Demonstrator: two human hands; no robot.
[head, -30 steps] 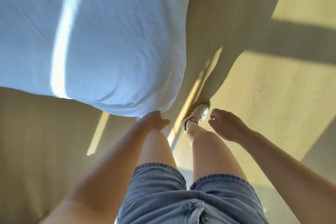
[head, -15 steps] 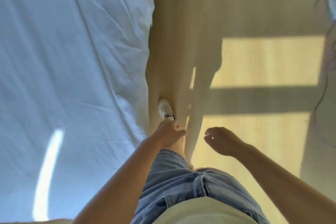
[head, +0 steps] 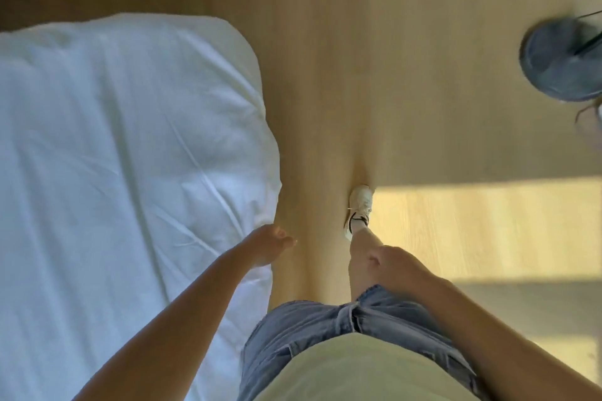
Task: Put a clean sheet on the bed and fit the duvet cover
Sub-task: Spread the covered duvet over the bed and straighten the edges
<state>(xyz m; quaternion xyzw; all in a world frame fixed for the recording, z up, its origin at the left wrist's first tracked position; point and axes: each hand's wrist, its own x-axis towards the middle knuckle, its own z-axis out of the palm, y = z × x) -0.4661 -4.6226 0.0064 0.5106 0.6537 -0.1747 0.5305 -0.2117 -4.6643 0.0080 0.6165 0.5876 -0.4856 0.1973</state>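
The left hand (head: 270, 246) and right hand (head: 394, 267) are hanging loosely curled, holding nothing. The sheeted bed (head: 114, 156) is running off-frame leftward. A grey object (head: 560, 62) is showing too blurred to identify.

The left arm (head: 182, 312) and right arm (head: 488, 329) reach forward and down, both bare. The left hand (head: 268, 246) hangs with fingers (head: 284, 240) loosely curled, holding nothing. The right hand (head: 395, 267) is likewise loosely curled and holds nothing.

We record a plain white sheet (head: 114, 156), a pale tan floor (head: 391, 75) with faint wood grain, a white shoe (head: 359, 207) with dark trim, faded blue denim shorts (head: 312, 322), a cream top (head: 358, 368), and a blurred blue-grey round object (head: 560, 62).
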